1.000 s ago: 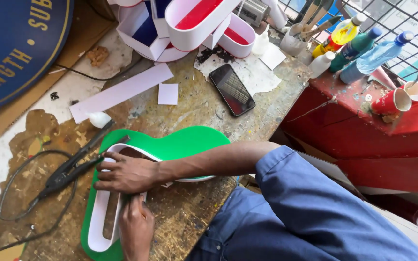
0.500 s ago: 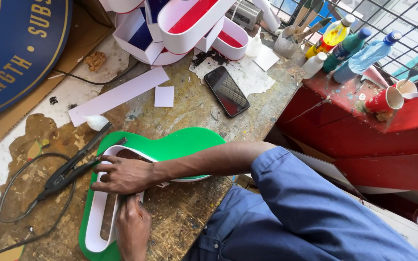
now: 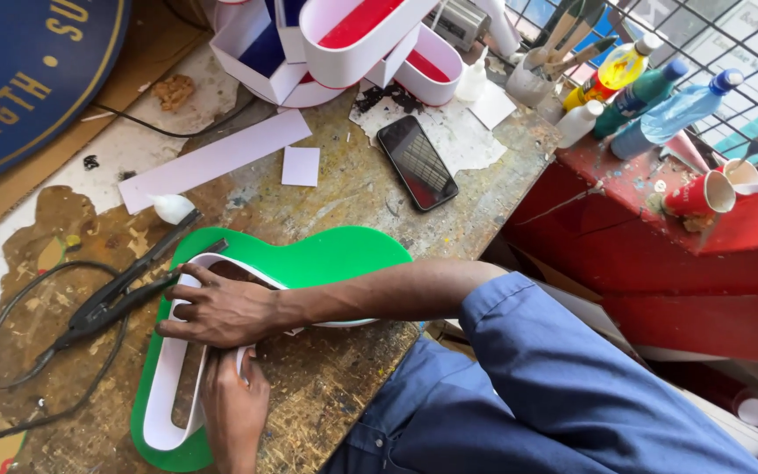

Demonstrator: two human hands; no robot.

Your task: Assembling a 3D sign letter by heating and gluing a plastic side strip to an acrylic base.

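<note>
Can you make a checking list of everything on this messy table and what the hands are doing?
Surface: worn wooden workbench, paint-stained.
Job's things: green letter panel lying flat, white plastic strip standing on edge on it.
Clutter: black phone, white strip offcuts, black pliers, red and white channel letters.
Hands: right hand presses the strip; left hand steadies it.
Cables: black cable looping left.
Surroundings: bottles and paper cups on red shelf; blue round sign.
</note>
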